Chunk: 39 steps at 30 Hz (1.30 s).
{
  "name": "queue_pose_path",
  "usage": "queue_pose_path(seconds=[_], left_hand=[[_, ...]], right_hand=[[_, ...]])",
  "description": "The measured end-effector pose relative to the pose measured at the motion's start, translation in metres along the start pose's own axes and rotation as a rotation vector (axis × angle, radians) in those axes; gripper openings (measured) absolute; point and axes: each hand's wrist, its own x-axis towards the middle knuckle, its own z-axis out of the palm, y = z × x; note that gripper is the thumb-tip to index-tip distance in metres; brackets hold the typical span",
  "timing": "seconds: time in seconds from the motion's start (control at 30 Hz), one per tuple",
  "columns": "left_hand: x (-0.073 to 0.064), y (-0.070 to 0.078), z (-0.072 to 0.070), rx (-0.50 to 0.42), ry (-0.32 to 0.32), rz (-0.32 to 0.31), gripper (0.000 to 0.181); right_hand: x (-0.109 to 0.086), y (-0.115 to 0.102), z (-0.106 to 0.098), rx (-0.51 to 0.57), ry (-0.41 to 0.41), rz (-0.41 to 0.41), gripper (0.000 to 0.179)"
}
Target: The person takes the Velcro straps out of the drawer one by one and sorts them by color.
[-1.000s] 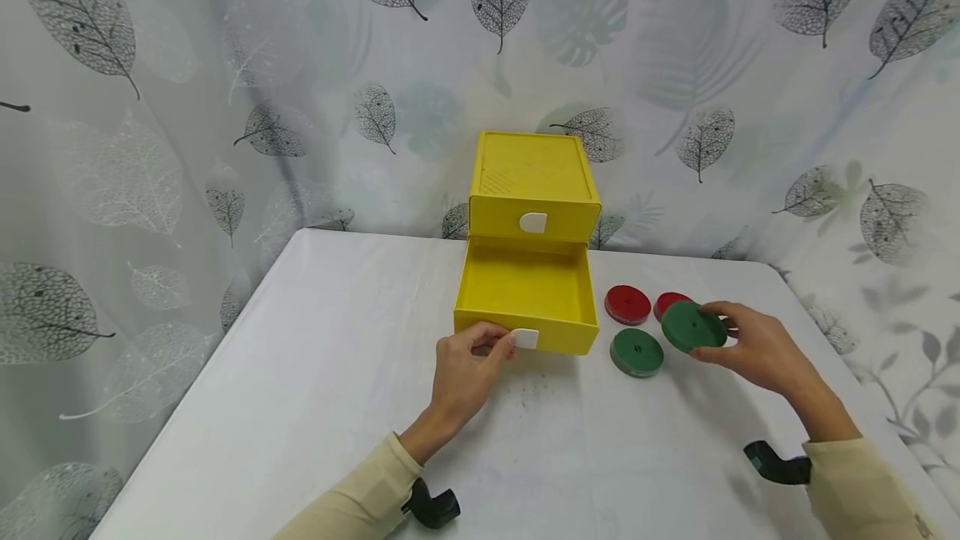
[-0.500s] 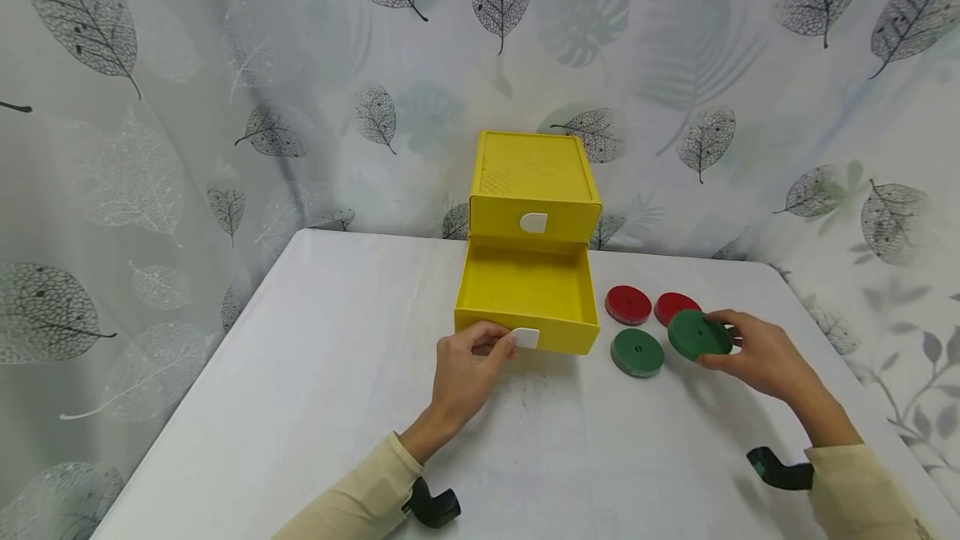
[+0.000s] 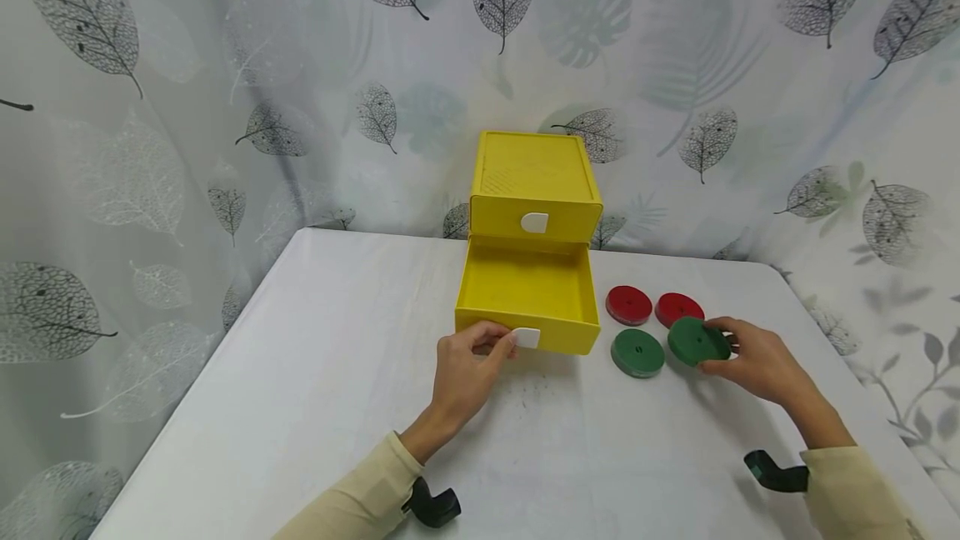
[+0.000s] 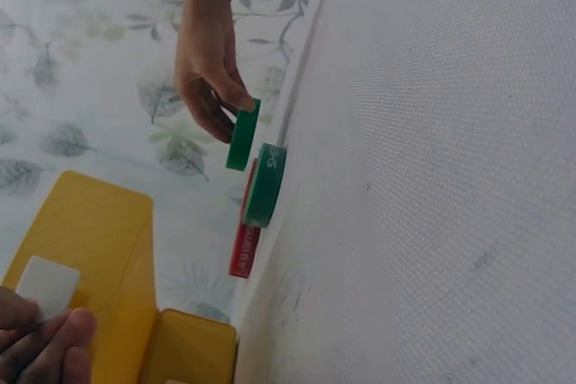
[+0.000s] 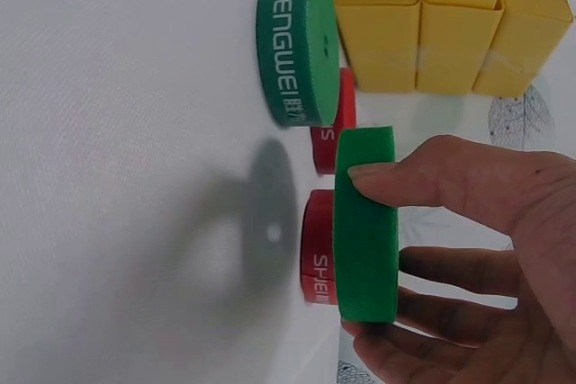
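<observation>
My left hand (image 3: 467, 372) pinches the white pull tab (image 3: 527, 337) of the lower yellow drawer (image 3: 525, 286), which is pulled out with nothing in it. To the right, my right hand (image 3: 761, 363) holds a green roll of tape (image 5: 364, 231) by its edge, thumb on one side and fingers on the other. Its shadow lies apart from it on the table, so it hangs a little above the surface. A second green tape roll (image 3: 637, 353) lies flat beside the drawer. Behind the green rolls lie two red tape rolls, one nearer the drawer (image 3: 628, 305) and one farther right (image 3: 679, 309).
Above the pulled-out drawer stands the closed upper yellow drawer (image 3: 495, 217) with its own white tab (image 3: 535, 222). The white table (image 3: 337, 373) ends at a leaf-patterned curtain (image 3: 420, 73) at the back and sides. Black wrist mounts (image 3: 433, 507) stick out at both sleeves.
The right hand has shifted slightly right and then a little lower with the green tape roll, so more of the right red roll shows. The left hand and drawer stay put.
</observation>
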Motion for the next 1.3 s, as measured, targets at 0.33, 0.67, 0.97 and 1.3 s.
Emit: queue_pose_path(seconds=[0.33, 0.67, 0.97, 1.3], left_hand=[[0.0, 0.0, 0.0, -0.005, -0.008, -0.008, 0.007], [0.001, 0.0, 0.001, -0.007, -0.01, -0.009, 0.007], [0.003, 0.0, 0.001, -0.006, -0.007, 0.006, 0.009], [0.006, 0.002, 0.001, 0.005, 0.009, 0.009, 0.007]], right_hand=[[0.0, 0.007, 0.009, 0.009, -0.012, 0.002, 0.067], [0.0, 0.009, 0.017, 0.017, -0.017, 0.021, 0.066], [0.002, 0.011, 0.02, 0.016, -0.032, 0.036, 0.069], [0.003, 0.012, 0.022, 0.032, -0.042, 0.032, 0.071]])
